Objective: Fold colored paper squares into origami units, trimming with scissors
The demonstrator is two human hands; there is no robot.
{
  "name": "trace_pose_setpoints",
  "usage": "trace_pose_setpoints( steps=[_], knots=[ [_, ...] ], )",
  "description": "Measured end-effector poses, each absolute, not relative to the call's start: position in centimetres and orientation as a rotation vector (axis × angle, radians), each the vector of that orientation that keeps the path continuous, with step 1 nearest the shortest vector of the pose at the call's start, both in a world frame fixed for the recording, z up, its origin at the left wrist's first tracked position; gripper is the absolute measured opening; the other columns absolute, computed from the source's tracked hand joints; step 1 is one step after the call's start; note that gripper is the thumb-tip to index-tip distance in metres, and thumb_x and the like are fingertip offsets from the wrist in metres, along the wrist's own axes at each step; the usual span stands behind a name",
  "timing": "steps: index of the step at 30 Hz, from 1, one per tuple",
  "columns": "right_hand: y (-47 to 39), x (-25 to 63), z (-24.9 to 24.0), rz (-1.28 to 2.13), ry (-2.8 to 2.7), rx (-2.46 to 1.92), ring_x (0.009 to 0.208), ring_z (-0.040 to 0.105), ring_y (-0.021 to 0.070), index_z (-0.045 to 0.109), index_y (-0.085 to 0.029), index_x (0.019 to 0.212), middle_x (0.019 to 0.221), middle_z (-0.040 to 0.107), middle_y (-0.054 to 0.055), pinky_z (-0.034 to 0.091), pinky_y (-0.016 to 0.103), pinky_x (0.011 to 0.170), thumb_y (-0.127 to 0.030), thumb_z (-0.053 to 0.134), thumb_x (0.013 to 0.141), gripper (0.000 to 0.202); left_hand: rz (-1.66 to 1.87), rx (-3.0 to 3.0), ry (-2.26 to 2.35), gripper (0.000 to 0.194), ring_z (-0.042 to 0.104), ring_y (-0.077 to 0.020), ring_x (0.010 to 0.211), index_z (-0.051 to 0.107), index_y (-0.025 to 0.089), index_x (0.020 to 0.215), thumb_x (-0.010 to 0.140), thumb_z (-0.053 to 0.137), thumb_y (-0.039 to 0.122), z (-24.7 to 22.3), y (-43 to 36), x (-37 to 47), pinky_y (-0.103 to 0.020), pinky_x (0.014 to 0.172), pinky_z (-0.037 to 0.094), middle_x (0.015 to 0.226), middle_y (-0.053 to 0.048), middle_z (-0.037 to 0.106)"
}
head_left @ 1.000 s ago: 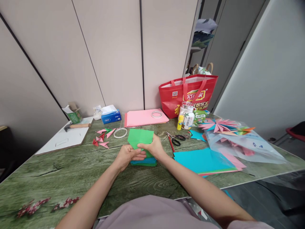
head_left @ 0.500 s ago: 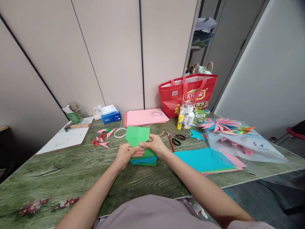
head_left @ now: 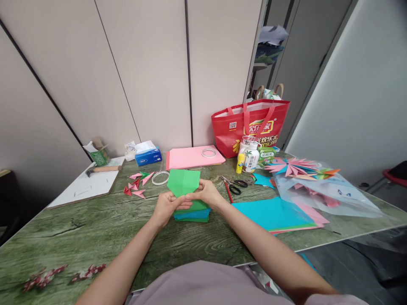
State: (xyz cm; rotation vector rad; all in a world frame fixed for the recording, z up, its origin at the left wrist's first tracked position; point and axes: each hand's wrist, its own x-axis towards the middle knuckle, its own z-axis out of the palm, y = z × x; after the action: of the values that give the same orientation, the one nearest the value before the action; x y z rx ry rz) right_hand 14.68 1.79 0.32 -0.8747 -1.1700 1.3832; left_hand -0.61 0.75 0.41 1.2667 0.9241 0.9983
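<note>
Both my hands hold a green sheet of paper [head_left: 183, 181] whose two near corners are folded in toward a point. My left hand [head_left: 166, 206] pinches its near left edge, thumb on top. Its near right edge is gripped by my right hand [head_left: 208, 193], with the thumbs close together at the near point. Just beneath the hands lies a stack of green and blue paper [head_left: 192, 215] on the table, partly hidden by my fingers.
Right of the hands lie scissors [head_left: 235, 188], a red pencil [head_left: 228, 191] and blue paper sheets [head_left: 273, 212]. Behind stand a glue stick [head_left: 240, 163], a white bottle [head_left: 251, 156] and a red bag [head_left: 229, 131]. Folded paper pieces [head_left: 136, 185], a tape roll [head_left: 160, 178] and a hammer [head_left: 103, 168] are left.
The thumbs have come closer together at the near point of the green paper, my right thumb shifting slightly down. Otherwise the hands and objects stay nearly where they were.
</note>
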Motion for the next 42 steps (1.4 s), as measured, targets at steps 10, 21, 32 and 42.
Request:
trace_pose_setpoints(
  steps=[10, 21, 32, 42],
  knots=[
    [1.9, 15.4, 0.3, 1.530, -1.125, -0.892, 0.046, 0.055, 0.0108, 0.061, -0.011, 0.061, 0.052, 0.062, -0.001, 0.046, 0.024, 0.049, -0.025, 0.080, 0.033, 0.037, 0.958, 1.320, 0.916, 0.028, 0.066, -0.0241, 0.063, 0.063, 0.006, 0.071, 0.061, 0.069, 0.032, 0.7, 0.8, -0.9, -0.038, 0.065, 0.054, 0.070, -0.014, 0.070],
    [2.3, 15.9, 0.6, 1.565, -1.057, -0.814, 0.051, 0.061, 0.0107, 0.061, -0.011, 0.060, 0.052, 0.062, -0.001, 0.051, 0.023, 0.058, -0.023, 0.079, 0.040, 0.030, 0.982, 1.239, 0.932, 0.025, 0.066, -0.0206, 0.062, 0.064, 0.006, 0.072, 0.062, 0.070, 0.027, 0.9, 1.1, -1.3, -0.032, 0.063, 0.055, 0.071, -0.014, 0.070],
    [2.3, 16.2, 1.0, 1.625, -1.189, -0.790, 0.057, 0.063, 0.0136, 0.062, -0.012, 0.070, 0.058, 0.064, 0.002, 0.052, 0.028, 0.063, -0.029, 0.074, 0.053, 0.027, 0.966, 1.222, 0.905, 0.024, 0.065, -0.0188, 0.062, 0.064, 0.007, 0.075, 0.063, 0.069, 0.027, 0.9, 1.2, -1.4, -0.030, 0.063, 0.053, 0.072, -0.013, 0.070],
    [3.1, 16.8, 0.8, 1.057, -1.235, -0.825, 0.068, 0.059, 0.0121, 0.047, -0.020, 0.078, 0.078, 0.063, -0.001, 0.045, 0.023, 0.061, -0.020, 0.069, 0.053, 0.032, 0.801, 1.401, 0.991, 0.029, 0.052, -0.0091, 0.037, 0.054, 0.012, 0.051, 0.065, 0.065, 0.035, 1.2, 1.2, -1.7, -0.019, 0.040, 0.041, 0.042, -0.002, 0.058]
  ],
)
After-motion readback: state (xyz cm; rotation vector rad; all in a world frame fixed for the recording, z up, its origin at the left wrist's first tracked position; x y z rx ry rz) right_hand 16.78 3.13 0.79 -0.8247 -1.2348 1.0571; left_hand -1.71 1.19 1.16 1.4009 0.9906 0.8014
